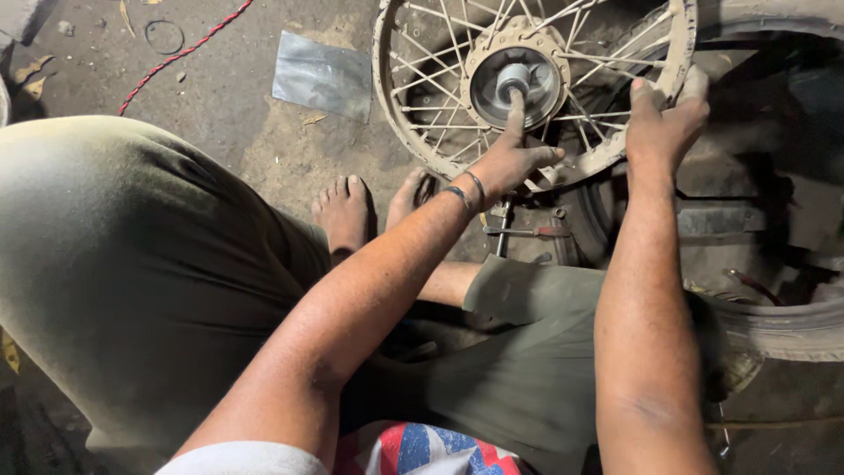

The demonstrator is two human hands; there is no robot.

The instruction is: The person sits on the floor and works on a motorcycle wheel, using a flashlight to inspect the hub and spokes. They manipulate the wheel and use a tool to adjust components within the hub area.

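Seated person working on a spoked wheel, seen from the head camera. The concrete floor [264, 132] carries everything, dusty and littered. A large black tyre [791, 325] lies at the right side of the floor, curving round from the upper right corner to the lower right. The spoked wheel [413, 132], a dust-coated metal rim with thin wire spokes, stands tilted near the far edge of the floor, leaning against or just in front of the tyre; which one cannot be told. The person's bare feet [345, 211] rest on the floor just below the rim. At the wheel's middle sits the hub [492, 84], a pale drum with a short axle stub.

The left hand [510, 158] lies over the lower spokes, its fingers loosely closed except the forefinger, which is stretched out with its tip touching the axle stub. The right hand [664, 123] grips the rim at its right side, fingers [694, 84] curled over the edge. A slim metal tool [527, 232] lies on the floor under the wheel. A grey plastic sheet [321, 75] and a red cord [185, 53] lie towards the far left corner.

Judged risks: should the rim turn, the left fingers could be caught between spokes; a slackened right-hand grip may let the tilted wheel drop onto the feet.
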